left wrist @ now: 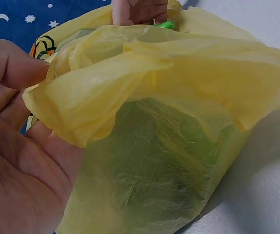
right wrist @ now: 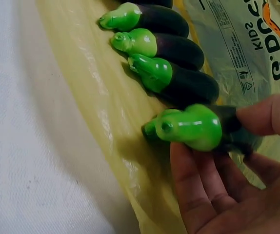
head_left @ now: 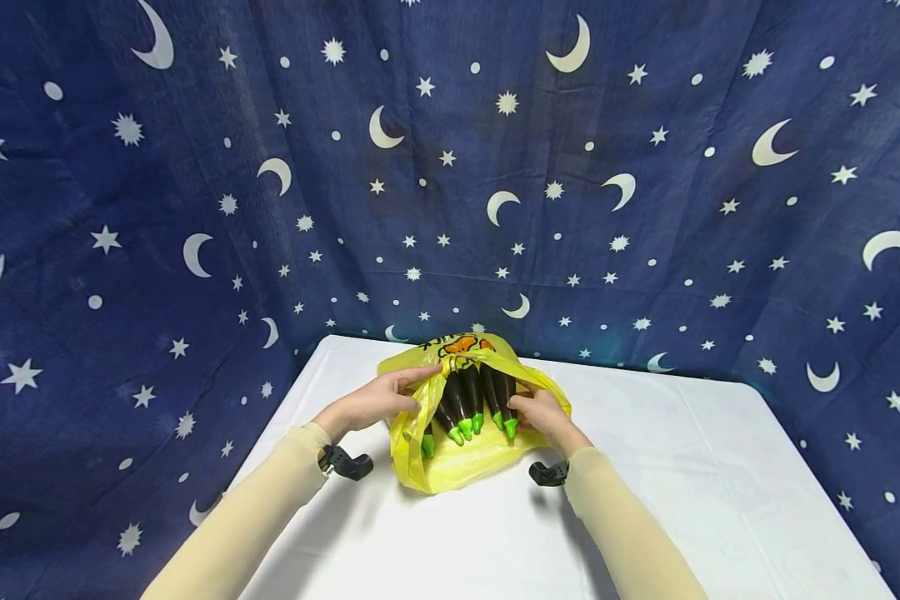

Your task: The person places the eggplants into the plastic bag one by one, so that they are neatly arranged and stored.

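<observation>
A yellow plastic bag (head_left: 468, 477) with printed lettering and an orange drawing lies on its side, its mouth facing me. Inside it several dark purple eggplants (right wrist: 191, 84) with glossy green caps lie side by side. At the left of the mouth, my left hand (head_left: 371, 402) pinches the bag's edge between thumb and fingers; the left wrist view shows the crumpled film (left wrist: 98, 100) there. My right hand (head_left: 542, 411) reaches into the right part of the mouth and grips one eggplant (right wrist: 198, 127), thumb above and fingers beneath. Another green cap shows partly behind it.
A white cloth-covered table (head_left: 682, 483) carries the bag near its far edge. Behind it hangs a dark blue curtain (head_left: 450, 208) with moons and stars. A black wrist device (head_left: 345, 462) sits on the left wrist and another (head_left: 547, 474) on the right.
</observation>
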A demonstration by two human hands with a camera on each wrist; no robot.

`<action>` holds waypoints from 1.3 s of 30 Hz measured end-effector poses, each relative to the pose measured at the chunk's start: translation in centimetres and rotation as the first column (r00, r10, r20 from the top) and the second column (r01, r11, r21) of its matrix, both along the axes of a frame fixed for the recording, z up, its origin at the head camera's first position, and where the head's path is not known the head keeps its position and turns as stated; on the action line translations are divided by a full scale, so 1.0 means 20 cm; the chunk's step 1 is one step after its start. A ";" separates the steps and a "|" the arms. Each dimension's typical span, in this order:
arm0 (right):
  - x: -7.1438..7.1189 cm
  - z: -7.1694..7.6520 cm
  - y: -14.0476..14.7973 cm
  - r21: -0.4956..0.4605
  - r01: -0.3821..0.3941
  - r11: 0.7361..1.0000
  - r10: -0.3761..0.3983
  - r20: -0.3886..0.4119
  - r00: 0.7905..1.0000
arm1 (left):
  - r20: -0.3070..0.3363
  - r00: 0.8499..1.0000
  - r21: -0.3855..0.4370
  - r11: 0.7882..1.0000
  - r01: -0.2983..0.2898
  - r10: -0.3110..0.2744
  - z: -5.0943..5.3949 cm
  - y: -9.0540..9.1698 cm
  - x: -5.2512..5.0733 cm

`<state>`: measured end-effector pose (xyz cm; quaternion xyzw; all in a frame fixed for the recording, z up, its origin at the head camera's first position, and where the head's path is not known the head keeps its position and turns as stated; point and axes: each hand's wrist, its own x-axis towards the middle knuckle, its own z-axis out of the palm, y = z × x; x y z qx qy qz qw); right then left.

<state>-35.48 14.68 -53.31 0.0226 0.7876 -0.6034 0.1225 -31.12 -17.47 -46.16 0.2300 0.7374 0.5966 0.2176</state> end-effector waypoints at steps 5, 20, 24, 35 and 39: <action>-0.01 -0.01 -0.01 0.046 0.058 0.997 -0.059 0.006 0.998 | 0.008 1.000 -0.001 1.000 -0.006 0.006 0.01 0.00 0.01; -0.05 -0.01 -0.08 0.115 0.196 0.974 -0.193 -0.036 0.981 | 0.021 0.999 0.008 0.999 -0.034 0.034 0.02 0.04 0.00; -0.05 -0.02 -0.09 0.182 0.203 0.962 -0.191 -0.081 0.978 | 0.036 0.998 0.010 0.999 -0.042 0.042 0.02 0.05 0.00; -0.05 -0.03 -0.10 0.288 0.194 0.938 -0.153 -0.161 0.975 | 0.012 0.999 0.010 0.999 -0.035 0.035 0.01 0.06 -0.01; -0.05 -0.02 -0.09 0.353 0.169 0.920 -0.114 -0.170 0.979 | -0.003 0.999 0.000 0.999 -0.047 0.047 0.01 0.06 -0.01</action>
